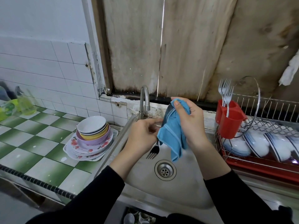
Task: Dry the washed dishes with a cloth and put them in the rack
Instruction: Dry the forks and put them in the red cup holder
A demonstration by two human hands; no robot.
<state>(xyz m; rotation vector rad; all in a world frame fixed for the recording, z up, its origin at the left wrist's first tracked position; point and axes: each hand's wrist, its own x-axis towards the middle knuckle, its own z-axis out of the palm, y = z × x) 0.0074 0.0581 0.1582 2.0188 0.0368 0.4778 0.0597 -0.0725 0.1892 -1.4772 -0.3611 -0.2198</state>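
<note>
Over the steel sink (186,180), my right hand (191,122) grips a blue cloth (173,135) bunched around a grey metal piece (167,113); the cloth hides most of it. My left hand (142,136) holds a fork (152,152) that hangs tines down just left of the cloth. A stack of bowls (93,130) on flowered plates (76,149) sits on the counter to the left. The wire dish rack (267,126) stands to the right with white blue-rimmed bowls (257,144) in it and a red cutlery holder (228,122) with forks (225,92).
A curved tap (144,101) rises behind the sink, close to my left hand. A glass lid (249,101) leans in the rack, over a red drip tray (262,168). Green bottles (24,104) stand at the far left of the green-and-white tiled counter (40,143).
</note>
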